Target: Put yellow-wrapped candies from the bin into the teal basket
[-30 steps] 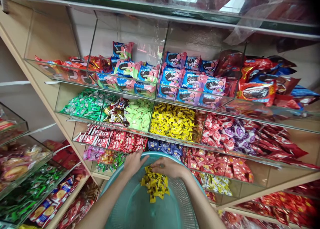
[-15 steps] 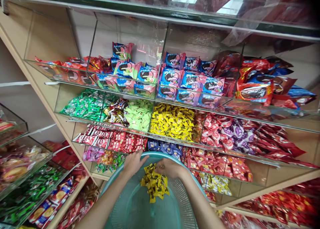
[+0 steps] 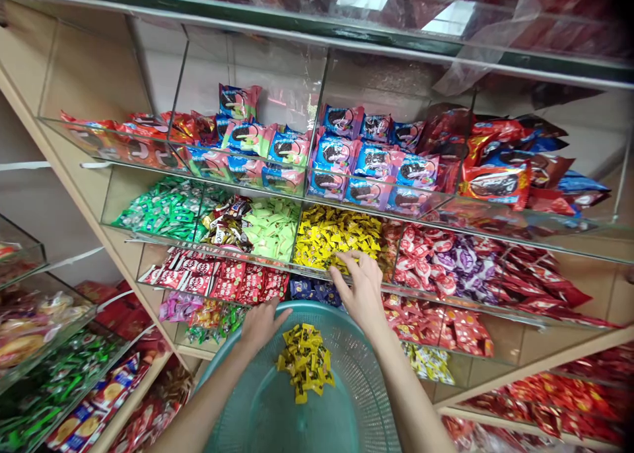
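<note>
Below the shelves is a teal plastic basket point(image 3: 352, 400) with perforated sides and a small heap of yellow wrapped candies point(image 3: 306, 362) inside. My left hand point(image 3: 261, 324) grips the basket's far left rim, its thumb on the inner side and its fingertips partly hidden beyond the rim. My right hand point(image 3: 361, 286) is raised above the basket at the shelf edge. Its fingers are apart, holding nothing visible, and they point at a pile of yellow wrapped candies point(image 3: 339, 236) in a glass-fronted compartment.
Glass dividers and a glass front lip point(image 3: 257, 255) bound the compartments. Light-green packets point(image 3: 272, 228) lie left of the yellow pile, red-and-white candies point(image 3: 426, 258) right of it. Blue-and-pink cookie packs point(image 3: 337, 152) stack above. Dark blue packets point(image 3: 314, 289) sit just beyond the basket rim.
My right hand has moved from over the candies in the basket up and forward to the shelf, and its fingers have spread. My left hand stays on the rim.
</note>
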A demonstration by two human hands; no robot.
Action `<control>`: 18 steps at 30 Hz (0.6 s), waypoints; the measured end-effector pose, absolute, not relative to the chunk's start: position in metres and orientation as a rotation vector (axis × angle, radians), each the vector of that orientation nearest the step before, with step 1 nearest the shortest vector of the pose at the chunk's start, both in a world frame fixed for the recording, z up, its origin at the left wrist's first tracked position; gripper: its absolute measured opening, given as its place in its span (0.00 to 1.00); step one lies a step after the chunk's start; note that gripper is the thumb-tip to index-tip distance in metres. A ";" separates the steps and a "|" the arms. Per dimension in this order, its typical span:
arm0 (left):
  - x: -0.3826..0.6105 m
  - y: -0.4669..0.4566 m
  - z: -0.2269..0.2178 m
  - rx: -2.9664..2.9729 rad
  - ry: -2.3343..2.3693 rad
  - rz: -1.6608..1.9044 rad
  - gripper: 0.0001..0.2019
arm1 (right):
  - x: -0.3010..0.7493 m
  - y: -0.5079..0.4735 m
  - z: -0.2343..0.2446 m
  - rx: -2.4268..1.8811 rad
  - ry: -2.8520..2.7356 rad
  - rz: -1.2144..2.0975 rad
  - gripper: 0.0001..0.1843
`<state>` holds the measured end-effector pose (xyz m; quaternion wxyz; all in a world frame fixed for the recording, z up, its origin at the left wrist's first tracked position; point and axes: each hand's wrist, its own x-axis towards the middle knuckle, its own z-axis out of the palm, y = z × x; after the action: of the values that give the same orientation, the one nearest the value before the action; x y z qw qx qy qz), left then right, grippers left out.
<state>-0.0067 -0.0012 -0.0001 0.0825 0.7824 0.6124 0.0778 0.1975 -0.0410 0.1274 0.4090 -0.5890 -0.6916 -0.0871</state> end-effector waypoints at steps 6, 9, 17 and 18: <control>-0.007 -0.002 0.000 2.314 1.845 0.231 0.29 | 0.204 -0.030 0.114 -1.699 -1.823 -0.297 0.28; -0.006 -0.002 -0.001 2.312 1.847 0.234 0.29 | 0.202 -0.030 0.115 -1.719 -1.849 -0.294 0.27; -0.008 -0.001 -0.005 2.340 1.846 0.253 0.29 | 0.204 -0.033 0.117 -1.679 -1.826 -0.218 0.23; -0.008 -0.001 -0.005 2.334 1.843 0.249 0.29 | 0.204 -0.033 0.116 -1.663 -1.809 -0.196 0.23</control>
<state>-0.0077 -0.0012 -0.0046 0.0787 0.7797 0.6156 0.0832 0.2044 -0.0329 0.1164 0.3317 -0.6365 -0.6922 -0.0751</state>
